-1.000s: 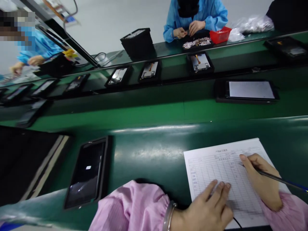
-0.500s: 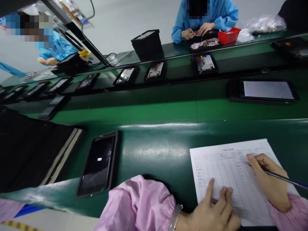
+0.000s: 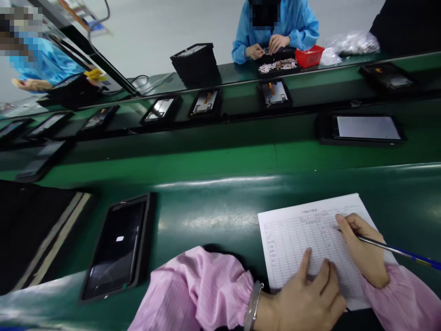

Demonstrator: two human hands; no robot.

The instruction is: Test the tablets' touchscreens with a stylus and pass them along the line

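A printed form with a ruled grid [image 3: 292, 239] lies on the green bench at the lower right. My left hand [image 3: 310, 294] rests on its lower part, fingers apart, the index finger stretched over the rows. Closed round a pen [image 3: 396, 249], my right hand [image 3: 365, 248] is at the form's right side, with the pen tip over the upper right columns. Small handwritten marks show near the tip. Left of my pink left sleeve, a dark-screened device [image 3: 117, 246] with a small white mark sits in a black tray.
Device trays [image 3: 205, 102] line the raised strip across the bench. A lit tablet [image 3: 368, 127] lies at the right, black folded material [image 3: 31, 230] at the left. Opposite, a person in blue [image 3: 296, 23] handles small parts beside a red bin [image 3: 310, 56].
The view has shifted, so the form, the devices and the far bench sit further left. My left hand stays on the form, and my right hand still holds the pen there.
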